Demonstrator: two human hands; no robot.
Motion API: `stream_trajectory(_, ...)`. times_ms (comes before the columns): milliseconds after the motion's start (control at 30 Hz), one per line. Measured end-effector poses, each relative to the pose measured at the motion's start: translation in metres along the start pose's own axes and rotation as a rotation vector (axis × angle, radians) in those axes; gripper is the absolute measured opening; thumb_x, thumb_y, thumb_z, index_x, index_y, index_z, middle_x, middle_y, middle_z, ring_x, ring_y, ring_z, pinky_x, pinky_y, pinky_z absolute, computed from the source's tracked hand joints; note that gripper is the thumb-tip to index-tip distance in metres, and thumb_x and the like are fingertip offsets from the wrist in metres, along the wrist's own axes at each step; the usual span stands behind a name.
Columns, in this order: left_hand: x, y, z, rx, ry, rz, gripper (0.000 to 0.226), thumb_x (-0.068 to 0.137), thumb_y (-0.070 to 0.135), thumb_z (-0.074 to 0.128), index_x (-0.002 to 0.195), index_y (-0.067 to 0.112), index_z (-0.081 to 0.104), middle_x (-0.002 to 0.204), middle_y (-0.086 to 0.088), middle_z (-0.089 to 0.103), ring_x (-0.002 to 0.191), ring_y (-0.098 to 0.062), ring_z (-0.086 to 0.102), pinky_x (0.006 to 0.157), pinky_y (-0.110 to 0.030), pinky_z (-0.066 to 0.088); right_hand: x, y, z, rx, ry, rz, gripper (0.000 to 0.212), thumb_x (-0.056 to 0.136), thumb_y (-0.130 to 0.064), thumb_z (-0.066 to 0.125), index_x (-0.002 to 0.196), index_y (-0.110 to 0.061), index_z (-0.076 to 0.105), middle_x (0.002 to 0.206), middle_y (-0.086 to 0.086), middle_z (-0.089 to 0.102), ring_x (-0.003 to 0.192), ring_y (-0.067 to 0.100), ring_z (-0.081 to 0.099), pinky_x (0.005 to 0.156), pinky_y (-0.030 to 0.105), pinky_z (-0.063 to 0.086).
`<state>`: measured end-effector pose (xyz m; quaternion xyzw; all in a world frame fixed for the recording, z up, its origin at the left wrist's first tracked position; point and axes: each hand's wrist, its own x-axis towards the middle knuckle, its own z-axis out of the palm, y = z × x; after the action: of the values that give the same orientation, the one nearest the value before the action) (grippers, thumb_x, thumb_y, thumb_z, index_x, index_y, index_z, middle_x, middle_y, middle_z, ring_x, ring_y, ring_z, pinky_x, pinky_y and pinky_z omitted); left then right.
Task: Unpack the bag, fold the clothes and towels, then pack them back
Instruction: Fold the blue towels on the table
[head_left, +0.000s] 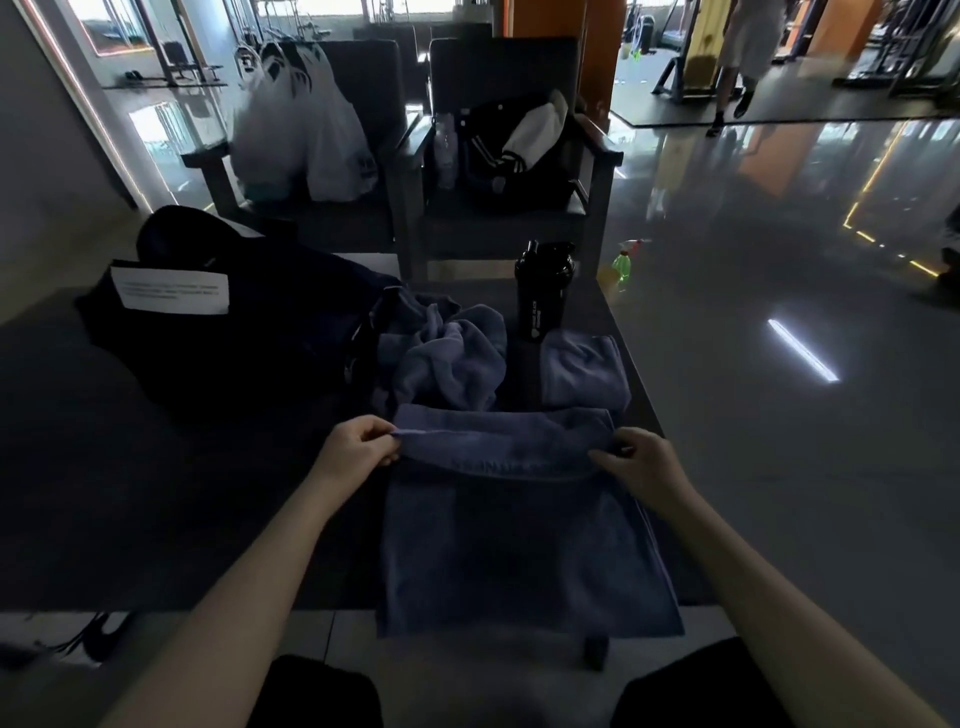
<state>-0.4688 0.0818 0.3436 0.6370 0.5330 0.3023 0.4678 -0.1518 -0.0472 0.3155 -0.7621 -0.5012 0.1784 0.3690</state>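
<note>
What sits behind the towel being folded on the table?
Behind the front towel lie a crumpled towel, a folded towel and an upright black bottle. The table under the front towel is hidden.

A dark surface (156, 493) bears a dark bag (249, 332), a crumpled towel (447, 358), a black bottle (543, 291) and a folded towel (582, 374). A spread towel (519, 545) overhangs its near edge.

Left hand (358, 448): bare, slim fingers.
Right hand (644, 467): bare, same build.
Left forearm (244, 582): uncovered, running in from 7 o'clock.
Right forearm (769, 587): uncovered, running in from 5 o'clock.
Legwear (311, 696): black fabric over both thighs, at 7 and 5 o'clock; shorts or trousers, cannot tell.
</note>
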Motion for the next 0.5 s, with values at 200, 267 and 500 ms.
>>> stream_trajectory(200,-0.011,-0.001,-0.009,0.079,0.02,0.031,0.015,0.092,0.0,0.056,0.091,0.012,0.065,0.076,-0.004,0.064,0.065,-0.015,0.06,0.06,-0.021,0.049,-0.008,-0.003,-0.003,-0.135,0.06,-0.027,0.019,0.081,-0.019,0.064,0.063,-0.018,0.059,0.053,-0.005,0.053,0.051,0.015,0.05,0.054,0.036,0.04)
stream_trajectory(267,-0.015,0.001,-0.012,0.101,0.026,0.029,0.017,0.093,-0.001,0.053,0.097,0.011,0.064,0.079,-0.002,0.064,0.064,-0.013,0.059,0.057,-0.018,0.049,-0.01,-0.006,-0.006,-0.11,0.075,-0.035,0.009,0.083,-0.015,0.062,0.078,-0.014,0.07,0.062,0.001,0.063,0.059,0.021,0.059,0.06,0.038,0.046)
stream_trajectory(500,-0.04,0.005,-0.018,-0.077,-0.003,0.019,0.02,0.091,-0.006,0.051,0.091,0.008,0.066,0.087,-0.01,0.067,0.075,-0.016,0.066,0.07,-0.02,0.056,-0.024,-0.009,-0.016,-0.061,0.089,-0.04,0.01,0.075,0.006,0.06,0.078,0.001,0.067,0.069,0.012,0.064,0.065,0.024,0.055,0.056,0.027,0.034)
